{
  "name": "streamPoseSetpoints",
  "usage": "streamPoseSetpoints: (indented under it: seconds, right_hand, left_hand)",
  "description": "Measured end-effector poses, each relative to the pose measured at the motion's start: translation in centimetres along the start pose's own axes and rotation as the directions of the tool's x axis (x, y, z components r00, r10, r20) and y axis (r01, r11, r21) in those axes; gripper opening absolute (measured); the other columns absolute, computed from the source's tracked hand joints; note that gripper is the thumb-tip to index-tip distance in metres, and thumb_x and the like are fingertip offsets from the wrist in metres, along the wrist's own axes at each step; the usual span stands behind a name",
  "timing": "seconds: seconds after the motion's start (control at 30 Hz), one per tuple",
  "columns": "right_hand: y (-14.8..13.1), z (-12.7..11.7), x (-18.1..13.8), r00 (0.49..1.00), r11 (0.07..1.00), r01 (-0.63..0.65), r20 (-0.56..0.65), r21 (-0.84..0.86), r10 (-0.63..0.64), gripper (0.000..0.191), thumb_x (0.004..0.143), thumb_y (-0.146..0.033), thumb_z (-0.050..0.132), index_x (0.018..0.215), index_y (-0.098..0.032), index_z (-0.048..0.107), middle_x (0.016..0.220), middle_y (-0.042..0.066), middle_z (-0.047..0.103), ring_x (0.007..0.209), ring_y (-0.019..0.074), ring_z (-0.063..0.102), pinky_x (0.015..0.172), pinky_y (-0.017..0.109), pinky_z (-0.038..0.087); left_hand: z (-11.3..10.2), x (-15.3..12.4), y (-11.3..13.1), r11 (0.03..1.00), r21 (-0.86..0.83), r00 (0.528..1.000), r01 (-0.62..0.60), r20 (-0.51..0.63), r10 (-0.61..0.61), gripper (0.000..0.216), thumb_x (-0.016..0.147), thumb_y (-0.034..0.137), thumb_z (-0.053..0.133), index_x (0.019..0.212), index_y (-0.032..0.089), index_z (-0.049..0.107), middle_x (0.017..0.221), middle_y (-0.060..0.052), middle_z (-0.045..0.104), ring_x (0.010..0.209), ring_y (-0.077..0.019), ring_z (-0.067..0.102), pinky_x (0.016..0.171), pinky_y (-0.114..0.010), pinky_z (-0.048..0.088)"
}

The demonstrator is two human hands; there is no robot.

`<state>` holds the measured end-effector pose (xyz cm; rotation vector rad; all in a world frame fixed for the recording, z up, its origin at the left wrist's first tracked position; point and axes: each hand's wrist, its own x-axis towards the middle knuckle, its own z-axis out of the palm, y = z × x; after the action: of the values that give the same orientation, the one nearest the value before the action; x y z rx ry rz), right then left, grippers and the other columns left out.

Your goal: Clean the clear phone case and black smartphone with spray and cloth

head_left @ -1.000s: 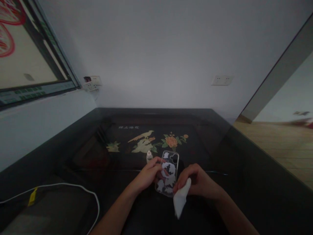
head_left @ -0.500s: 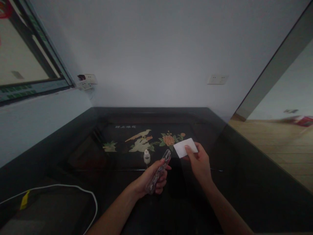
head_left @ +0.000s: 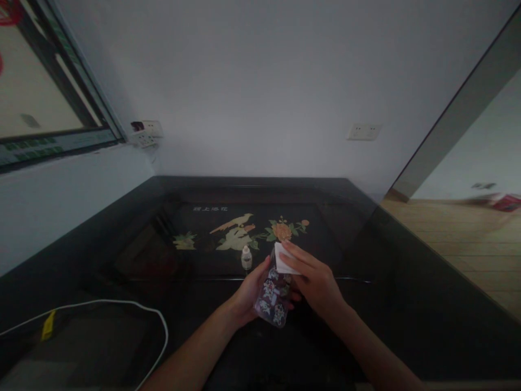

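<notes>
My left hand (head_left: 248,296) is closed round the edges of a phone case (head_left: 272,300) that has cartoon figures on its face; whether a phone sits inside I cannot tell. Against the upper part of the case, my right hand (head_left: 315,277) presses a white wipe (head_left: 284,259), its fingers laid over the cloth. The case is tilted, its printed side towards me. Just beyond my left hand a small white dropper bottle (head_left: 246,258) stands upright on the dark glossy table (head_left: 391,320).
A white cable (head_left: 122,301) with a yellow tag (head_left: 48,326) curves across the table's left front. Flowers and a bird decorate the tabletop's middle. Behind rises a pale wall with sockets (head_left: 363,131); a window (head_left: 44,81) is at the left.
My right hand has moved left and brought the white wipe onto the case. My left hand has turned the case so its printed face shows.
</notes>
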<state>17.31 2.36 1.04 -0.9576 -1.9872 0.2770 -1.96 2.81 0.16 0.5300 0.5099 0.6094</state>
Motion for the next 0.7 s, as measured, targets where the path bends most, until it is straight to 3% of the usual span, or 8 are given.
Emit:
streamPoseSetpoints:
  seconds: [0.13,0.23,0.33,0.5,0.6,0.7]
  right_hand:
    - [-1.5,0.2,-1.0,0.991,0.997,0.078,0.114,-0.011,-0.076,0.059,0.091,-0.002,0.053,0.140,-0.033,0.062,0.152,0.001,0.053,0.140,0.0218,0.052,0.118,0.042,0.045]
    - [-3.2,0.4,-2.0,0.977,0.993,0.120,0.179,0.009,-0.120,0.061,0.089,0.000,0.054,0.140,-0.032,0.062,0.148,0.001,0.059,0.138,0.0212,0.055,0.117,0.041,0.046]
    - [-5.0,0.3,-3.0,0.957,0.989,0.141,0.250,0.047,-0.149,0.058,0.090,0.000,0.056,0.140,-0.029,0.062,0.145,0.003,0.062,0.136,0.0203,0.057,0.118,0.040,0.045]
    - [-8.2,-0.7,-3.5,0.906,0.954,0.112,0.366,0.277,-0.212,0.065,0.089,0.005,0.052,0.144,-0.029,0.058,0.143,0.002,0.063,0.131,0.0169,0.061,0.115,0.033,0.048]
    - [-9.1,-1.7,-3.1,0.930,0.908,-0.036,0.346,0.418,-0.122,0.054,0.092,-0.003,0.059,0.136,-0.034,0.065,0.133,0.000,0.070,0.119,0.0172,0.070,0.104,0.029,0.057]
    - [-7.8,-2.6,-1.8,0.958,0.883,-0.244,0.243,0.402,0.153,0.032,0.092,-0.015,0.067,0.118,-0.031,0.077,0.113,0.001,0.080,0.103,0.0208,0.077,0.094,0.031,0.062]
  left_hand:
    - [0.0,0.2,0.0,0.994,-0.101,0.994,-0.041,-0.100,0.031,0.054,0.100,0.058,0.043,0.106,0.011,0.071,0.082,-0.011,0.075,0.070,-0.0203,0.072,0.069,-0.030,0.056]
    - [0.2,0.0,0.4,0.992,-0.119,0.995,-0.034,-0.095,0.023,0.057,0.101,0.056,0.042,0.104,0.008,0.072,0.086,-0.013,0.076,0.076,-0.0189,0.073,0.073,-0.025,0.056]
    - [0.2,0.0,0.5,0.997,-0.074,0.999,-0.020,-0.048,0.016,0.068,0.100,0.060,0.036,0.109,0.003,0.072,0.100,-0.019,0.076,0.090,-0.0239,0.074,0.084,-0.030,0.056]
    - [0.0,0.0,0.4,0.993,-0.099,0.997,-0.069,-0.024,0.067,0.060,0.101,0.053,0.036,0.119,0.007,0.069,0.117,-0.020,0.073,0.104,-0.0296,0.070,0.089,-0.043,0.056]
    - [-0.1,0.1,0.3,0.989,-0.128,0.997,-0.079,-0.021,0.077,0.065,0.100,0.058,0.035,0.120,0.006,0.068,0.114,-0.021,0.073,0.101,-0.0302,0.071,0.087,-0.044,0.057]
    - [-0.1,0.1,0.4,0.988,-0.129,0.996,-0.079,-0.041,0.074,0.074,0.099,0.066,0.033,0.122,0.004,0.068,0.107,-0.021,0.074,0.093,-0.0287,0.072,0.083,-0.040,0.057]
